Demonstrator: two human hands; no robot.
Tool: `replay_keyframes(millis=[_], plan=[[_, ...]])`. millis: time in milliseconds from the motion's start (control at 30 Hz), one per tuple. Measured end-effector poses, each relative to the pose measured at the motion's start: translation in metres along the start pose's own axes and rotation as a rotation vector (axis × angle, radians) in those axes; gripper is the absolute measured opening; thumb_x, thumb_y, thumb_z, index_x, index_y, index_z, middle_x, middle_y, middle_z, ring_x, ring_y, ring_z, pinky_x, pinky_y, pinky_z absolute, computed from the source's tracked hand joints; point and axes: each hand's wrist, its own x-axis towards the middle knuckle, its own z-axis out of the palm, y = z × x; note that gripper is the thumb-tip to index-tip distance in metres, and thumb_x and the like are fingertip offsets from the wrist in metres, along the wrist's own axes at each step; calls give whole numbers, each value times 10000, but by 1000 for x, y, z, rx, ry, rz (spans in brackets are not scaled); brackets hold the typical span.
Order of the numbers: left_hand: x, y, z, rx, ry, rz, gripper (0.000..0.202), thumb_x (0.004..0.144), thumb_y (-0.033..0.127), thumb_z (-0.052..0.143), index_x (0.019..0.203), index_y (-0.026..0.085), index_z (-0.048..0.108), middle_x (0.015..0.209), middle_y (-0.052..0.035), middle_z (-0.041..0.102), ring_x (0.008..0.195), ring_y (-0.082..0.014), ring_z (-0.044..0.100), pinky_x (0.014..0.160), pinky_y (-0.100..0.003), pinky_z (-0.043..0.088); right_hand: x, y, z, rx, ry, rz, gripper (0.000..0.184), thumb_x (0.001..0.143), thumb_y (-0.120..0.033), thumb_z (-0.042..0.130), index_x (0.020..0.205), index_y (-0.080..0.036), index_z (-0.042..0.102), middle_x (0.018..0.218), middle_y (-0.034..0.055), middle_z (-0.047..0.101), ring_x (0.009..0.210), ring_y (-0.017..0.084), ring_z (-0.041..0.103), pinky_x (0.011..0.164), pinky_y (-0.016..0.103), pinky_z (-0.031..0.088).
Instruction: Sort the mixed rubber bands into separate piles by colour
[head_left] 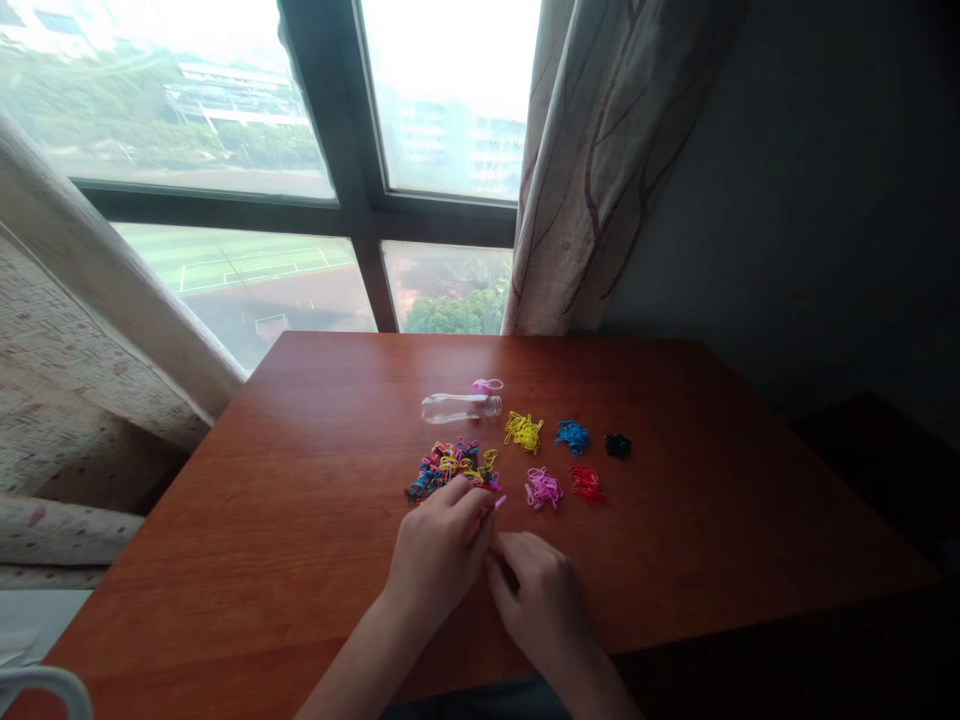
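Observation:
My left hand [442, 540] is closed at the near edge of a mixed pile of coloured rubber bands [448, 462], with a pink rubber band [501, 502] sticking out from its fingertips. Just to the right, my right hand [536, 580] has its fingers curled, their tips close to the left hand. Whatever lies between those fingers is hidden. Separate small heaps sit to the right of the mixed pile: yellow bands [523, 432], blue bands [572, 437], black bands [618, 445], pink bands [544, 488] and red bands [587, 485].
Behind the mixed pile, a clear bottle [454, 407] lies on its side, its mouth facing right. A pink cap [482, 387] with a loop rests beside it. The wooden table [300, 480] stands against a window between curtains [577, 170].

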Motion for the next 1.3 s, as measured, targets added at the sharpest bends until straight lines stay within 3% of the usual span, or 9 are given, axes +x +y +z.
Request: replay_keyframes(millis=[200,333,467,767,867,1000,1300], plan=[[57,21,17,82,-160,149,120,884,198,550,853,232,661,895,-34,662,786,-170,648,640,-242,465,-1,3,5,-34,37,-6,182,832,-98,491,718,-206,584,688,6,640,646,151,609,597,241,319],[67,24,23,85,-180,166,110,868,185,562,841,226,661,888,-31,671,785,-179,660,636,-247,464,-1,3,5,-10,29,3,183,850,-106,491,752,-205,610,713,11,656,660,154,611,607,244,319],[53,14,12,78,-166,132,140,906,212,515,896,226,654,918,-29,672,782,-178,660,627,-250,460,0,1,2,31,11,13,194,876,-124,469,776,-207,613,722,17,655,681,163,609,620,250,329],[-15,-28,-23,-124,-7,-6,157,941,252,494,970,233,647,885,-15,679,770,-145,647,672,-231,463,4,-4,-3,76,-37,42,193,901,-138,477,888,-228,647,812,14,694,761,167,638,703,247,400],[-32,-37,-23,-170,46,-38,154,936,245,497,938,220,649,813,-8,668,673,-127,618,627,-219,463,4,-4,-2,73,-46,61,190,890,-128,500,914,-235,655,844,6,707,777,160,648,721,239,407],[-48,-42,-15,-183,60,-60,160,933,235,490,931,218,650,819,-10,684,700,-135,642,651,-221,489,8,-4,-1,66,-56,104,176,892,-133,527,936,-244,655,842,-11,710,769,158,653,705,237,391],[-52,-43,-9,-65,3,-40,167,937,247,482,964,228,645,857,-17,699,754,-167,676,661,-245,498,29,-10,12,-73,-33,177,75,886,-183,619,912,-249,643,746,-26,686,669,158,631,600,257,302]])
